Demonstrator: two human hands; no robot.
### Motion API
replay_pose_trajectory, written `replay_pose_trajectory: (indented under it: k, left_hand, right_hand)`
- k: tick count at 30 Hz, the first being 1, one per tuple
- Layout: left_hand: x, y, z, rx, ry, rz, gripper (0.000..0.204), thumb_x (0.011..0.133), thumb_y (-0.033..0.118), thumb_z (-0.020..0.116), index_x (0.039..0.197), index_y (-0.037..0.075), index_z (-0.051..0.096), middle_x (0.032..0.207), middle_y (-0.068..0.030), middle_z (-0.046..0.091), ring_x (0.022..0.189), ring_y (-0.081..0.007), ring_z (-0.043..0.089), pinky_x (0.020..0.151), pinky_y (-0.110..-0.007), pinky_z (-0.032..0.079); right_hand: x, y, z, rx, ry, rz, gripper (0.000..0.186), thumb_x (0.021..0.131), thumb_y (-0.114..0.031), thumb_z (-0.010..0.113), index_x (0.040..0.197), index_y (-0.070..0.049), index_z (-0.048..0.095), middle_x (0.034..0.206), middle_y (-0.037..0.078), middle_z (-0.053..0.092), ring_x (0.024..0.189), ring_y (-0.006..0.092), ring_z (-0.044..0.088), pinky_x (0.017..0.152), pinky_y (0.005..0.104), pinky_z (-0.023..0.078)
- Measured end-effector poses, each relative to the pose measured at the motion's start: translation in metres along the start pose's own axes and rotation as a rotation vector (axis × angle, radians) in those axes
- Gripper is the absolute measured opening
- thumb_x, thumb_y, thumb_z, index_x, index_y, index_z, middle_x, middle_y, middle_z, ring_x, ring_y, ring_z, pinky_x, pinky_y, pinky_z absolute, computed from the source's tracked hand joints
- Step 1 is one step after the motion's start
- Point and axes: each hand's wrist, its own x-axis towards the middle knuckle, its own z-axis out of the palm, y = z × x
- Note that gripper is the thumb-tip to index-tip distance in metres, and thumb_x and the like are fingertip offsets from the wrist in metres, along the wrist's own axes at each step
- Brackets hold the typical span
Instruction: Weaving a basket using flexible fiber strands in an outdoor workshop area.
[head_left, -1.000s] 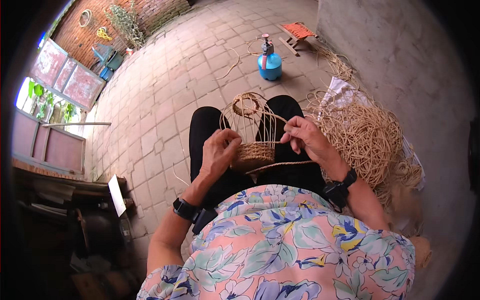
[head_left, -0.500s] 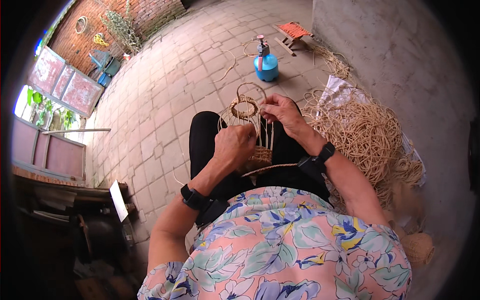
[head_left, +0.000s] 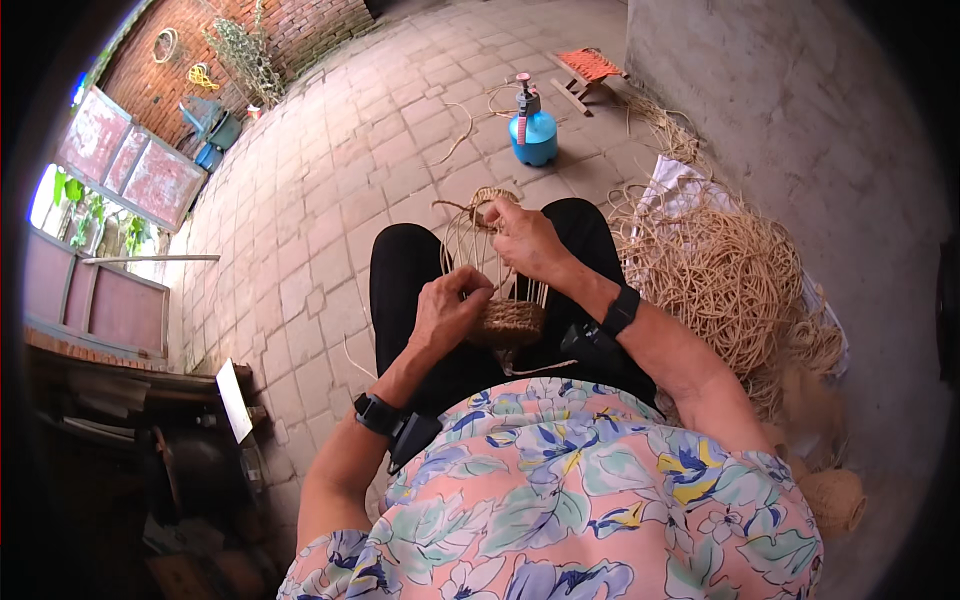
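Note:
A small woven straw-cord basket frame [head_left: 508, 325] sits between my knees. Its lower part is a tightly woven band, and thin upright strands [head_left: 457, 250] run from it to a woven ring [head_left: 492, 196] at the far end. At the ring, my right hand [head_left: 530, 242] is closed in a pinch on a cord, whose twisted length [head_left: 450, 204] sticks out to the left. My left hand [head_left: 450, 312] is beside the strands just above the woven band, thumb and fingers pressed together. What lies between those fingertips is too small to make out.
A large tangled heap of straw cord [head_left: 715, 290] lies on a white sack [head_left: 672, 178] to my right. Ahead on the paving stand a blue spray bottle [head_left: 533, 137] and a low stool with an orange woven seat [head_left: 592, 64]. A loose cord end [head_left: 530, 368] lies near my lap.
My right hand has moved left and across the ring, and the cord loop that arched above it now points left. My left hand has dropped slightly, uncovering more of the woven band.

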Motion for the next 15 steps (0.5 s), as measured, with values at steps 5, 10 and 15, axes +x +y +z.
replay_pose_trajectory:
  k: [5, 10, 15]
  left_hand:
    - [-0.002, 0.005, -0.016, 0.033, -0.132, 0.037, 0.021, 0.084, 0.017, 0.061, 0.093, -0.002, 0.065, 0.075, -0.0077, 0.065, 0.07, -0.011, 0.061, 0.066, -0.025, 0.049]
    - [0.007, 0.018, -0.025, 0.086, -0.32, 0.056, 0.023, 0.086, 0.018, 0.058, 0.096, -0.002, 0.064, 0.073, -0.0081, 0.065, 0.066, -0.0125, 0.061, 0.063, -0.026, 0.05]
    - [0.019, 0.028, -0.031, -0.083, -0.608, -0.258, 0.024, 0.091, 0.019, 0.055, 0.1, -0.002, 0.061, 0.073, -0.0065, 0.063, 0.065, -0.0105, 0.062, 0.058, -0.024, 0.051]
  right_hand:
    - [-0.035, -0.004, -0.025, 0.879, -0.167, 0.329, 0.037, 0.084, -0.01, 0.062, 0.116, 0.001, 0.048, 0.068, -0.002, 0.055, 0.05, 0.0049, 0.051, 0.043, 0.0182, 0.04]
    - [-0.083, 0.031, -0.059, 0.719, -0.291, 0.393, 0.026, 0.085, -0.018, 0.064, 0.104, -0.002, 0.055, 0.067, -0.001, 0.055, 0.049, 0.005, 0.048, 0.042, 0.0173, 0.037]
    - [-0.078, 0.056, -0.088, 0.564, -0.139, 0.408, 0.016, 0.088, -0.021, 0.064, 0.091, -0.007, 0.06, 0.076, -0.002, 0.058, 0.06, 0.0029, 0.054, 0.048, 0.0174, 0.042]
